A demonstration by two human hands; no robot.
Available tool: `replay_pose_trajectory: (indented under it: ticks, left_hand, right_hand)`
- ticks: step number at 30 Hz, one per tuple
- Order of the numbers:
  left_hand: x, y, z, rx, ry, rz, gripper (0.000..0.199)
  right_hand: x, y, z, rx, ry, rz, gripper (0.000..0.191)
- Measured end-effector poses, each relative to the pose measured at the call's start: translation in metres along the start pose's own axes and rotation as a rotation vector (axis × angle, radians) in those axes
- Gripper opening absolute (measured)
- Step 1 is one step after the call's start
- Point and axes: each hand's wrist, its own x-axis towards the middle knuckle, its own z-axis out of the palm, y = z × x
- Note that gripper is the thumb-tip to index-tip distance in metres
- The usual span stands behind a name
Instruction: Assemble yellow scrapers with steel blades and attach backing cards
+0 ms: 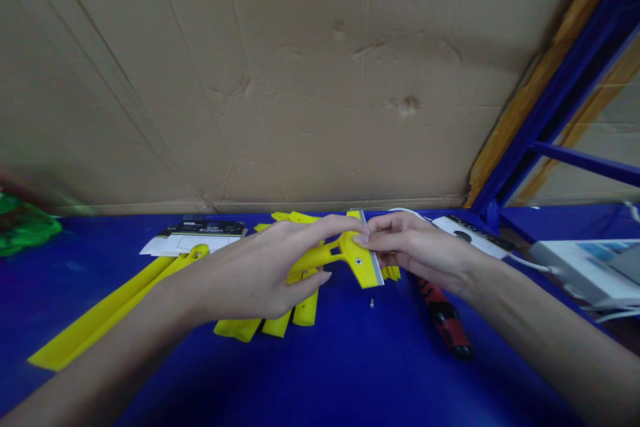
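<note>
A yellow scraper (361,265) with a metal blade along its right edge is held between both hands above the blue table. My left hand (280,260) is closed round its handle, the index finger stretched along the top of the head. My right hand (410,240) pinches the head and blade edge from the right. One screw sits in the scraper's head, and a small loose screw (372,303) lies on the table just below it. Several yellow handles (305,310) lie under and beside my left hand. A red and black tool (447,323) rests below my right hand.
Long yellow pieces (100,307) and white and black packages (200,237) lie on the left. A green bag (25,223) is at the far left. White devices (595,273) with cables stand at the right, near a blue metal frame (555,93). Cardboard (300,80) forms the back wall.
</note>
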Motion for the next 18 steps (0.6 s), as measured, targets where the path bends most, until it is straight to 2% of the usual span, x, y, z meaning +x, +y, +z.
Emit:
replay_pose_trajectory:
  ticks: [6,10,18]
  left_hand:
    - [0.0022,0.0013,-0.0028,-0.218,-0.009,0.045,0.072]
    - [0.0009,0.0021,-0.0057,-0.147,-0.007,0.016,0.076]
    - [0.0013,-0.0002,-0.0054,-0.037,0.034,0.048,0.076]
  right_hand:
    - [0.0011,0.003,-0.0006,0.009,-0.022,-0.032,0.036]
    - [0.0012,0.0037,0.0001,0.021,-0.009,-0.02,0.038]
    - [0.0008,0.0018,0.0006,0.021,0.01,-0.016,0.037]
